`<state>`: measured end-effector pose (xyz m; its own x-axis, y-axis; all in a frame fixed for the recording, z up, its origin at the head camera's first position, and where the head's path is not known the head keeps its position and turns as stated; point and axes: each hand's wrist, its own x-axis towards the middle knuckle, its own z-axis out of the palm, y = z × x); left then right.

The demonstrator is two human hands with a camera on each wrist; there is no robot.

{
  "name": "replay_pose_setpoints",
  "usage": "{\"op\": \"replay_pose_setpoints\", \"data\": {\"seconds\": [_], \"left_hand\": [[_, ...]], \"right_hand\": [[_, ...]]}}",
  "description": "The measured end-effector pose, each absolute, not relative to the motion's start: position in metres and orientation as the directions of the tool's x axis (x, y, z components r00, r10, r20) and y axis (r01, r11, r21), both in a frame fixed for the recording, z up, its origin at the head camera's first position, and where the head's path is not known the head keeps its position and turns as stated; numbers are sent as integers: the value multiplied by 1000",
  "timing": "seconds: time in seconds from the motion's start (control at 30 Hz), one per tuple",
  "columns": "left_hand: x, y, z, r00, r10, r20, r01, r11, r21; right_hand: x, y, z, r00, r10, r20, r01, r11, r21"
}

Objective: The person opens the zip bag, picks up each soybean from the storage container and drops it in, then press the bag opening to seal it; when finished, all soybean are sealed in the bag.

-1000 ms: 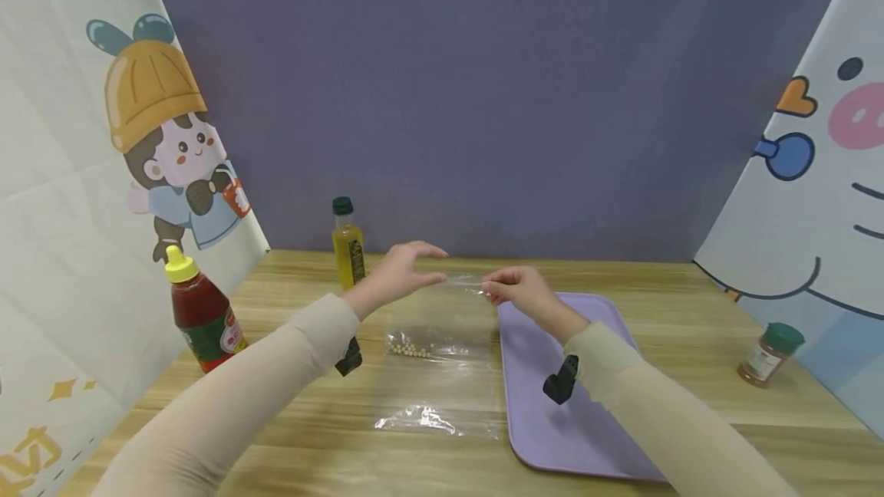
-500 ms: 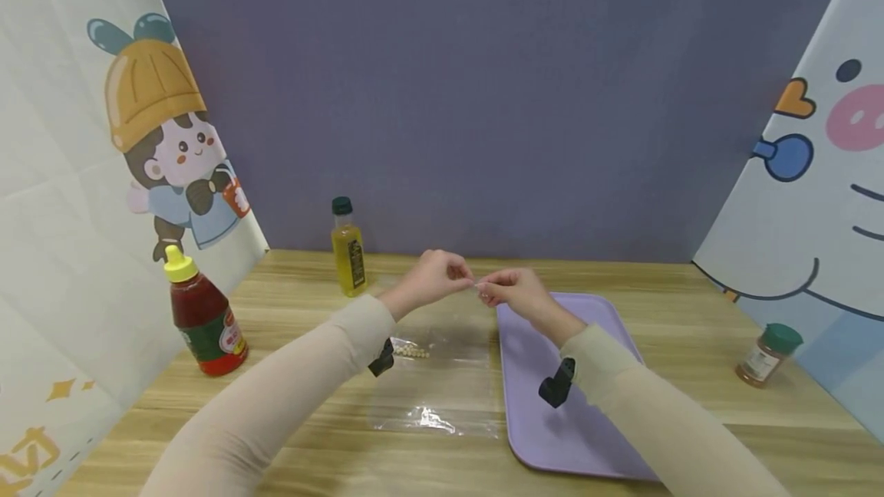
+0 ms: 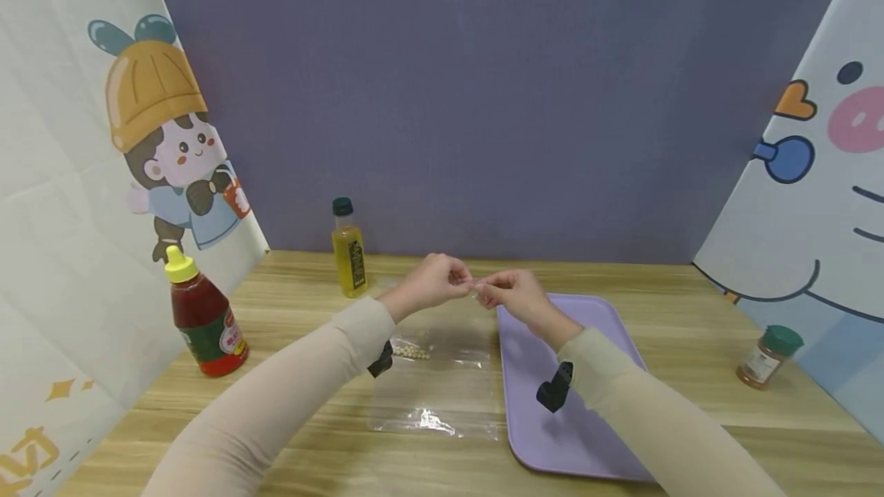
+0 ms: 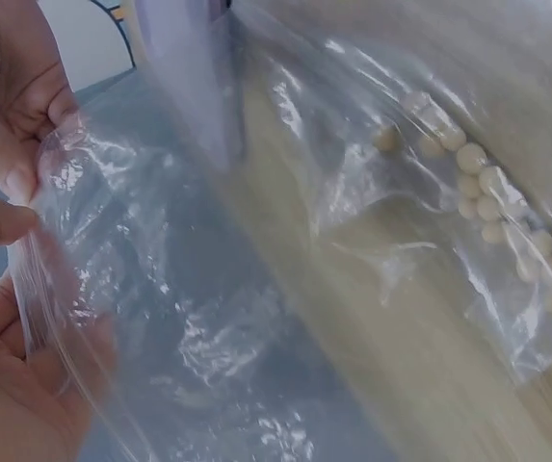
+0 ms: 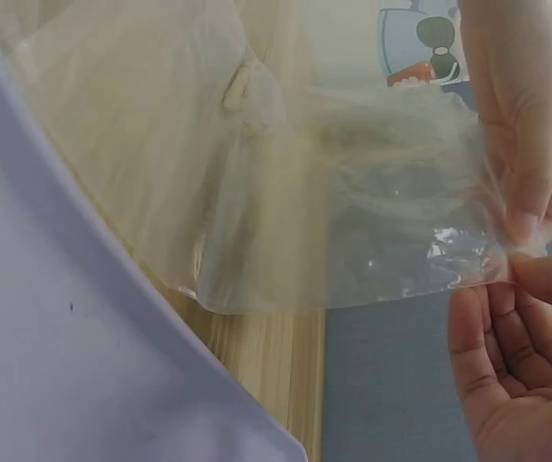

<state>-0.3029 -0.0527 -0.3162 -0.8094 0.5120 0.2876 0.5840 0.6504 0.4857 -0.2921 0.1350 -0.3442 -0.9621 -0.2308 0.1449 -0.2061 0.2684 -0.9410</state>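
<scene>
A clear plastic bag (image 3: 449,386) reaches from the wooden table up to both hands. Small round cream beads (image 4: 488,183) lie together inside it, low on the left in the head view. My left hand (image 3: 437,280) pinches the bag's upper edge between thumb and forefinger. Right beside it, my right hand (image 3: 514,294) pinches the same edge near the corner, the fingertips of both hands almost meeting. In the right wrist view the raised film (image 5: 391,221) hangs down from the pinched edge, creased and shiny near the fingers.
A lilac tray (image 3: 552,436) lies under the right forearm, beside the bag. An oil bottle (image 3: 349,259) with a dark green cap stands behind the left hand. Far left is a red sauce bottle (image 3: 207,324) with a yellow cap; far right, a green-lidded spice jar (image 3: 769,357).
My left hand, loose and apart from the right one a second ago, has moved right and now pinches the bag's edge. The right hand has kept its pinch, hardly moving.
</scene>
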Motion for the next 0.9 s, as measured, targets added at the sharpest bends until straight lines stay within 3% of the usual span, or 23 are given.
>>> {"op": "replay_pose_setpoints", "data": {"seconds": [0.5, 0.9], "left_hand": [[-300, -83, -329, -830, 453, 324, 557, 651, 515], [-298, -116, -335, -847, 420, 327, 532, 684, 500]], "right_hand": [[-292, 132, -351, -973, -167, 157, -188, 190, -964], [-291, 136, -350, -980, -132, 152, -177, 206, -962]]}}
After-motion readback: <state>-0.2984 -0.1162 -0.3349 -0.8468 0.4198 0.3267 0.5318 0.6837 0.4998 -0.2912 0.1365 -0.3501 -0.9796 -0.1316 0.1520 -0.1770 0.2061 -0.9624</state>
